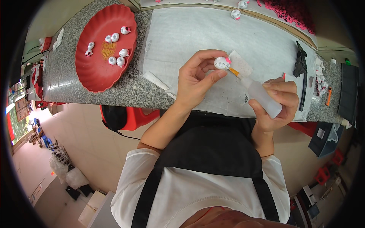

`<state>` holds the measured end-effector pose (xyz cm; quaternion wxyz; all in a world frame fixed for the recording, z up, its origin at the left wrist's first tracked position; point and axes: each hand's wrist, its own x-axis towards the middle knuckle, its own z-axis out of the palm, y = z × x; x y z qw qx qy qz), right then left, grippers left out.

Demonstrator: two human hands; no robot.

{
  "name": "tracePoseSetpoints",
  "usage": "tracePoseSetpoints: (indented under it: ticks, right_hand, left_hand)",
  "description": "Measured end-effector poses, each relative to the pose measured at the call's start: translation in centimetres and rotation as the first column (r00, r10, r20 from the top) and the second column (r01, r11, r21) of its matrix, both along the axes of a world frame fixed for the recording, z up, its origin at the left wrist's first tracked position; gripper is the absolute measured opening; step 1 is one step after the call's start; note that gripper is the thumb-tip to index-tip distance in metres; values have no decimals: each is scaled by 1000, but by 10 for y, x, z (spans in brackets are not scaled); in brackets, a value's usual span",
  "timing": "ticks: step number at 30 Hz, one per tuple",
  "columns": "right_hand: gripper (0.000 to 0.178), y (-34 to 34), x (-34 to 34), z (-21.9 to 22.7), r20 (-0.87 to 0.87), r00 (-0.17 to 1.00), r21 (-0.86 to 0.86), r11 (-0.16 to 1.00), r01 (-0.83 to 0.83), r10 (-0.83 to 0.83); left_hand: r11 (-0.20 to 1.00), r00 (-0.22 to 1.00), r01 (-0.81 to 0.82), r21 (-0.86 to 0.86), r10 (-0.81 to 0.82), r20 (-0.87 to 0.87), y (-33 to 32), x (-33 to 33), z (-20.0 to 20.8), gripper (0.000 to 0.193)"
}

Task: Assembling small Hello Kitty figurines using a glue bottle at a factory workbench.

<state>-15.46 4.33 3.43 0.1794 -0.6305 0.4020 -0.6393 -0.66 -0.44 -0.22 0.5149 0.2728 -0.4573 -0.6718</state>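
My left hand (194, 81) pinches a small round white piece with a pink part (221, 63) between thumb and fingertips, above the paper-covered worktop. My right hand (280, 100) is wrapped round a frosted squeeze bottle (264, 98), tilted with its neck toward the left hand. From the bottle's neck runs a thin amber tip (234, 72), whose end meets the lower right side of the white piece. Whether anything flows from it is too small to tell. Behind the bottle's neck lies a whitish rectangular pad (241, 62).
A red scalloped tray (85, 74) holding several white pieces (115, 37) stands on the granite counter at left. White paper (178, 30) covers the middle. At right lie a black tool (300, 62) and an orange-handled item (329, 96). Many pink parts (289, 13) are heaped far right.
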Motion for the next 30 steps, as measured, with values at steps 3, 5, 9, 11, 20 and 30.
tracePoseSetpoints:
  ticks: [3, 5, 9, 11, 20, 30]
  right_hand:
    - [43, 0, 1, 1, -8, 1000, 0, 1000, 3, -3]
    - [43, 0, 1, 1, -2, 1000, 1, 1000, -9, 9]
    - [43, -1, 3, 0, 15, 1000, -5, 1000, -16, 16]
    - [43, 0, 3, 1, 17, 999, 12, 999, -32, 31]
    - [43, -1, -1, 1, 3, 1000, 2, 1000, -20, 20]
    - [33, -1, -17, 0, -78, 995, -24, 997, 68, -70]
  left_hand:
    - [999, 1000, -3, -49, 5, 29, 0, -1, -1, 33]
    - [996, 998, -7, -84, 11, 54, 0, -1, -3, 32]
    - [991, 997, -14, -133, 24, 79, 0, -1, -5, 31]
    - [993, 997, -17, -120, 27, 77, 0, -1, -5, 31]
    - [996, 998, -37, -82, 41, 57, 0, -1, -2, 31]
    - [994, 996, 16, 104, -6, -91, -2, -2, 1, 34]
